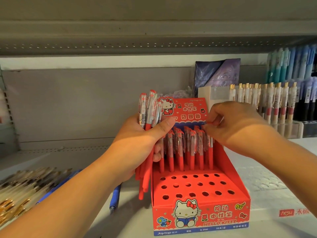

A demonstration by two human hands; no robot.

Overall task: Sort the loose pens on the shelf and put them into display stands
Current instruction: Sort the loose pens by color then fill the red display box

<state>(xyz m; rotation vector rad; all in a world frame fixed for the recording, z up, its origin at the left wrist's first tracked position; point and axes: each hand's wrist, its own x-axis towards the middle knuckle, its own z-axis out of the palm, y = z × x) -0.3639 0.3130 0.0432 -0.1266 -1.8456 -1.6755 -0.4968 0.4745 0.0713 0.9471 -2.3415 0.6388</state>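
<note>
The left hand is gripping a bundle of red pens beside the red display stand, while the right hand is pinching one standing pen's top in its back row.

Store shelving unit, metal, grey. Back panel plain grey, filling the far left and centre. Upper shelf overhangs the bay; its underside carries a row of small perforations running left to right. Perforated upright strip at far left edge. White shelf board forms the near surface, brighter at right, with a small red label printed near the right front. Light is warm and dim, casting soft shadows on the board.
</note>
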